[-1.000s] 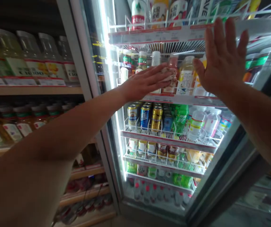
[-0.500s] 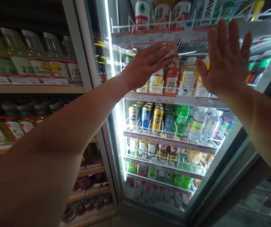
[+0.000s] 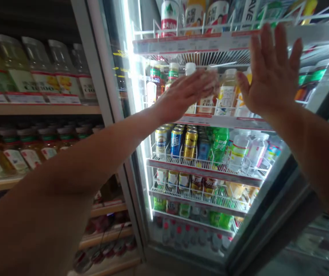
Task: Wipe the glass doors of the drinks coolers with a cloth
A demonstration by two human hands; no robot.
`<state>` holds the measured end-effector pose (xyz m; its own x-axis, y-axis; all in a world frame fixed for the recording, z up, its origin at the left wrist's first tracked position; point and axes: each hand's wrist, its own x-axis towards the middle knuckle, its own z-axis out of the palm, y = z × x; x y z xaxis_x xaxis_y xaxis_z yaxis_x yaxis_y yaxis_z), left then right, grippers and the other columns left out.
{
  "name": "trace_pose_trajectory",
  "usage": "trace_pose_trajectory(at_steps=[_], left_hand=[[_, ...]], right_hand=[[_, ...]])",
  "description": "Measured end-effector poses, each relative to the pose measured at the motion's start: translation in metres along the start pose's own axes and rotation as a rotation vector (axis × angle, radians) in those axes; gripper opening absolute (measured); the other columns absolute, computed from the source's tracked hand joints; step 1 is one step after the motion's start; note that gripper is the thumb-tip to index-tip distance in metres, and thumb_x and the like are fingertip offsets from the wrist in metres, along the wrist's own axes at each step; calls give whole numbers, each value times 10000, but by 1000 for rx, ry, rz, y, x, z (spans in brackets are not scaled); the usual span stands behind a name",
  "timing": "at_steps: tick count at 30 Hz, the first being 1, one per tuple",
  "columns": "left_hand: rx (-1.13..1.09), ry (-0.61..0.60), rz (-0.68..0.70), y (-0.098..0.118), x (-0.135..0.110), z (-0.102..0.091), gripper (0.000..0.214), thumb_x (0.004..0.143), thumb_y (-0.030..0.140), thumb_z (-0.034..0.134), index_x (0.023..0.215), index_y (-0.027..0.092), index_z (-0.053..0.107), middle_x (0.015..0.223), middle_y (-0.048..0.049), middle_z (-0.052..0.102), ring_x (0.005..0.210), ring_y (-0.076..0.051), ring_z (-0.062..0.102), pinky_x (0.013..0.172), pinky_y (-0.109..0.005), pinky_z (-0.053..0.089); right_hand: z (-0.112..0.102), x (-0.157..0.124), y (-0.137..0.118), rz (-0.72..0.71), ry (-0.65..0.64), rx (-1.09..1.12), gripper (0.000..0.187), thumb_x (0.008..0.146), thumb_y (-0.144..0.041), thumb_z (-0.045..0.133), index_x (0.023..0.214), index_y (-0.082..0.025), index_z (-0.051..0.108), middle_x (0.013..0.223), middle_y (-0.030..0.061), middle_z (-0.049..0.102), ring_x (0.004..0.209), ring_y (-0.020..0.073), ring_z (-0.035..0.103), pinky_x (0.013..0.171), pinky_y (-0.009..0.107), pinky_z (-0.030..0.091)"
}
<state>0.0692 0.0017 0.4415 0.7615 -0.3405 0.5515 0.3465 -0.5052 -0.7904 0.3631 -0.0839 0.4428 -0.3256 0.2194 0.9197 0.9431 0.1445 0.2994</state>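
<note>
My left hand (image 3: pixel 181 94) reaches to the glass door (image 3: pixel 126 126) of a lit drinks fridge, its fingers together and pointing right. Under its fingertips is a pale, crumpled cloth (image 3: pixel 210 78), blurred and partly hidden. My right hand (image 3: pixel 269 74) is raised on the right with the fingers stretched out and spread, and appears to lie flat against the glass. Behind the left hand, inside the fridge, stand drink bottles, among them a pale-yellow one (image 3: pixel 227 92) between the two hands.
Fridge shelves below hold cans (image 3: pixel 190 143), green bottles (image 3: pixel 219 143) and clear bottles (image 3: pixel 240 151). A metal door frame (image 3: pixel 99 73) runs down the left. Beyond it, wooden shelves (image 3: pixel 40 109) carry rows of bottles (image 3: pixel 38 69). A dark frame edge (image 3: pixel 270 214) slants along the right.
My left hand has moved slightly down and to the right across the glass, with the cloth under its fingers. My right hand stays nearly in place. The view has shifted a little.
</note>
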Motion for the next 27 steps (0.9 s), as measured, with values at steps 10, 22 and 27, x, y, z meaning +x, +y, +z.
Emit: trace_pose_trajectory(at_steps=[10,22,27], left_hand=[[61,127,-71,-21,-12,-12,430,1223,205,268,1591,159,487,1692,-160,448,1630,-246,305,1295,-536,391],[33,147,-27,-9,-20,-4,433,1212,182,339,1635,232,422,1720,-77,421,1631,-196,299,1320,-511,367],[-91,-186,273,6,-23,-7,435,1214,240,312,1601,329,489,1667,16,510,1596,-197,395,1248,-453,473]], right_hand=[[4,-1,3,-5,30,-12,741,1103,-502,390,1756,-252,145,1809,85,145,1680,344,99,1324,708,117],[0,3,-1,25,-34,-38,782,1113,-566,385,1751,-174,159,1808,125,118,1676,371,96,1333,698,105],[-2,3,-1,25,-40,-34,757,1124,-567,333,1752,-188,148,1812,110,109,1681,348,74,1343,675,97]])
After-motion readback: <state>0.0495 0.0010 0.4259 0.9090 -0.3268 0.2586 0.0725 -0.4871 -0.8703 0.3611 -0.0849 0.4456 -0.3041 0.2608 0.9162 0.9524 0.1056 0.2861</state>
